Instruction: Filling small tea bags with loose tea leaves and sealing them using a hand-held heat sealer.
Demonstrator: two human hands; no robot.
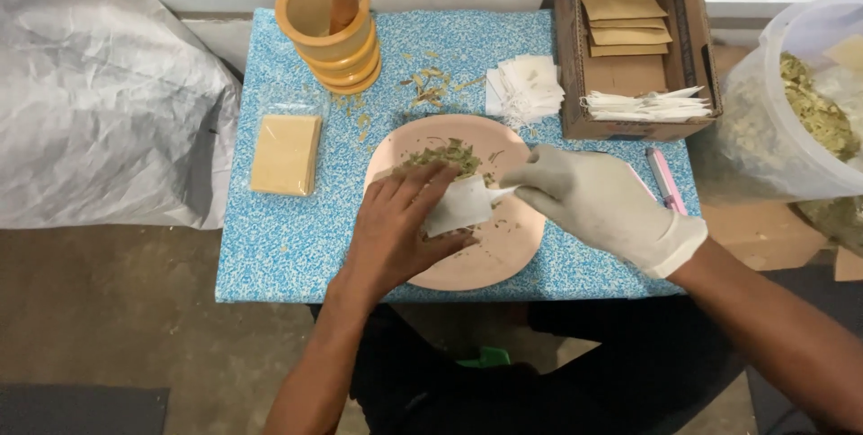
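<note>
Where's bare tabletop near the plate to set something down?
Free: the front-left corner of the blue table, below the clear packet of tan sheets, left of the left hand. A narrower strip lies between that packet and the pink plate. Crowded: behind the plate, with scattered herb bits, white sachets and the cardboard box.

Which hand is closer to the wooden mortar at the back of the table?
The left hand. It sits over the pink plate, below and slightly right of the mortar. The gloved right hand is farther off to the right.
</note>
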